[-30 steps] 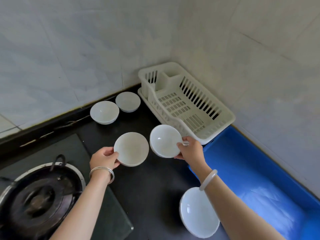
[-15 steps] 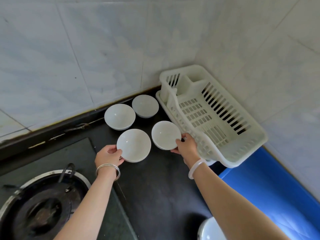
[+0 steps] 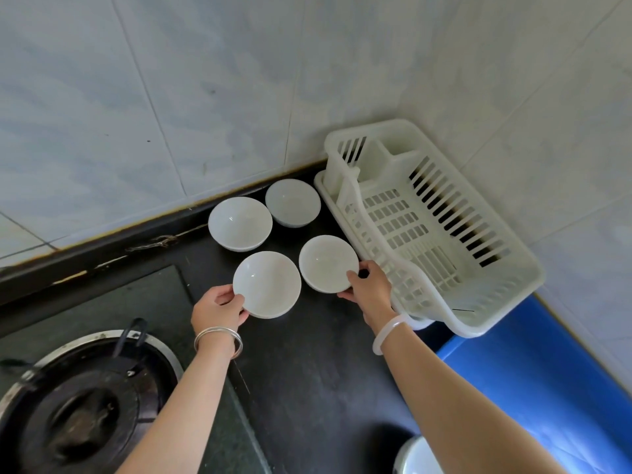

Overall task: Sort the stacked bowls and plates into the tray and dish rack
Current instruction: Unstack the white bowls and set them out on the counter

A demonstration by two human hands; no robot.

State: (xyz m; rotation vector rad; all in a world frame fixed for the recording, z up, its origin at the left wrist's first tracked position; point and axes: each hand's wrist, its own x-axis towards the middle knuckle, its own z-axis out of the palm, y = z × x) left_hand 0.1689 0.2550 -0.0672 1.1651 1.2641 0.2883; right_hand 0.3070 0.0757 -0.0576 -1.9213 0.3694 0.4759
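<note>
Four white bowls stand on the black counter in a square. My left hand pinches the rim of the near-left bowl. My right hand pinches the rim of the near-right bowl, right beside the dish rack. Behind them sit a far-left bowl and a far-right bowl by the wall. The white dish rack holds nothing, standing in the corner. A blue tray lies to its near right. A white dish shows partly at the bottom edge under my right arm.
A gas burner with a dark pot support sits at the lower left on a glass hob. Tiled walls close the counter at the back and right. Dark countertop lies between my arms.
Both hands have carried their bowls away from me and down onto the counter, beside the two bowls by the wall. The view has tilted up toward the wall.
</note>
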